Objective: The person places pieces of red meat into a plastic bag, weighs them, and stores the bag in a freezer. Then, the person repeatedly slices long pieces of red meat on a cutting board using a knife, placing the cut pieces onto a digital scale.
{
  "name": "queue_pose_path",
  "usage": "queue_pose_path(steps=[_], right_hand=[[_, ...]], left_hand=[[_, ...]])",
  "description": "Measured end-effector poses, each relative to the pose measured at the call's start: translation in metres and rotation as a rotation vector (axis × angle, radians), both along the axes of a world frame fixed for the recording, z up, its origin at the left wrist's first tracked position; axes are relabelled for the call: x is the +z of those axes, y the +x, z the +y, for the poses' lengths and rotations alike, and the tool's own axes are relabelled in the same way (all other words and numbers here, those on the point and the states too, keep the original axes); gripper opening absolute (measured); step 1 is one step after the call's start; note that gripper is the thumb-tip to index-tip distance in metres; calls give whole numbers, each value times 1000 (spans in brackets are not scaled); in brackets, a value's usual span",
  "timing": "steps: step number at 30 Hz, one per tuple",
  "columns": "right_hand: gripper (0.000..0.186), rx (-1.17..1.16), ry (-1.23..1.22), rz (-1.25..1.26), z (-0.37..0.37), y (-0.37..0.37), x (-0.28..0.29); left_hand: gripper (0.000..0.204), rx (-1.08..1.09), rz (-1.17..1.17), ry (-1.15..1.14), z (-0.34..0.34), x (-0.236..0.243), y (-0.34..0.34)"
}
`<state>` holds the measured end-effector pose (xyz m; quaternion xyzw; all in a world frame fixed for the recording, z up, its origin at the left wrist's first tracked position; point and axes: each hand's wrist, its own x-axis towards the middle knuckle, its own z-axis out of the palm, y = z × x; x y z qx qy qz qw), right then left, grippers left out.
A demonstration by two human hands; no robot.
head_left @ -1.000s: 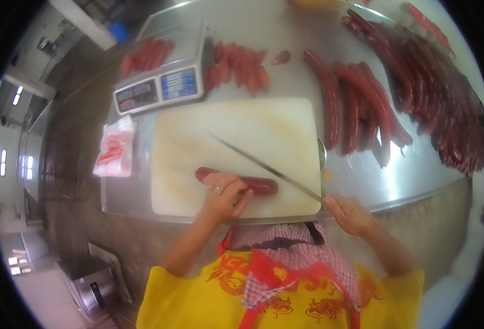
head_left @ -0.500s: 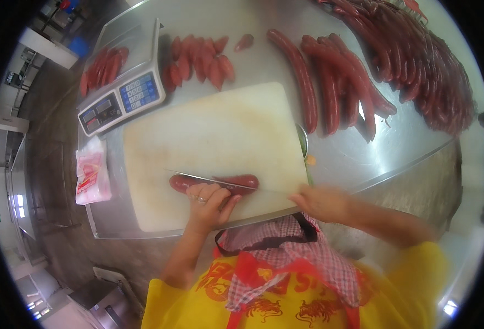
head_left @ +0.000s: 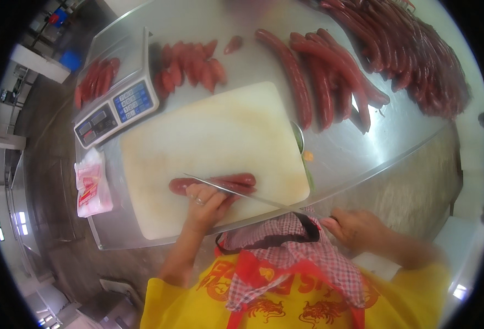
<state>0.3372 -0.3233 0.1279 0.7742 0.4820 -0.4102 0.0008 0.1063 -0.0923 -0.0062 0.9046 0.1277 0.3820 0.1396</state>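
Note:
A red sausage (head_left: 180,186) lies across the near part of the white cutting board (head_left: 209,131), and its right end is split lengthwise by a cut. My left hand (head_left: 204,204) presses on the sausage from the near side, fingers curled over it and a ring showing. Off the board's near right corner, my right hand (head_left: 354,229) is closed round a knife's handle. The long thin blade of the knife (head_left: 264,200) slants over the board's near edge, its tip above the sausage beyond my left fingers.
A white scale (head_left: 113,116) with cut sausage pieces on its pan stands at the left. More pieces (head_left: 192,63) lie beside it. Whole sausages (head_left: 335,66) lie at the right, with a large heap (head_left: 417,66) behind. A plastic packet (head_left: 92,186) sits left of the board.
My right hand has drawn the knife back toward me and to the right, off the board. The blade now slants more steeply. My left hand stays on the sausage.

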Motion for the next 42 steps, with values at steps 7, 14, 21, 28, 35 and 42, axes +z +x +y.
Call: queue_pose_path(steps=[7,14,21,28,35,42], right_hand=[[54,13,332,52,88,-47,-87],[51,-81,212,79,20,-35,-24],[52,-49,282,88,70,-58,-65],[56,-28,265,22,104,-74,-65],[52,-110,-83,65,35,-62,-25],[54,-4,422,15,130,-100,-87]], left_hand=[[27,-37,69,-82,0,7,-7],[27,-32,77,-25,18,10,-26],[25,-61,24,-128,20,-1,-26],[26,17,21,-109,24,5,-38],[28,-17,-7,-181,29,2,-41],[25,-47,-14,-224,30,2,-47]])
